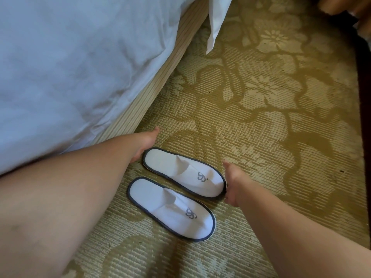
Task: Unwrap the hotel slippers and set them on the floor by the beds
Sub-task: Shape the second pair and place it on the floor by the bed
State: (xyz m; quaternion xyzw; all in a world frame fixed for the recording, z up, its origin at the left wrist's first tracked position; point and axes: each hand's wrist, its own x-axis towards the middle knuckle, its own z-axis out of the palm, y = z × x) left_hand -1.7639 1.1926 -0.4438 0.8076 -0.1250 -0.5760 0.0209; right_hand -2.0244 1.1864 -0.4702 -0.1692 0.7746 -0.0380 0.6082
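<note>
Left hand point(145, 144): bare forearm reaching far from near left, fingers loosely spread, nothing gripped. Right hand point(232, 183): forearm from near right, fingers curled downward, thumb raised

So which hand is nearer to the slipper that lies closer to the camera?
Right, by a small margin. The right hand sits at the farther slipper's toe, just above the near slipper's toe. The left hand is at the farther slipper's heel, nearer the bed.
</note>
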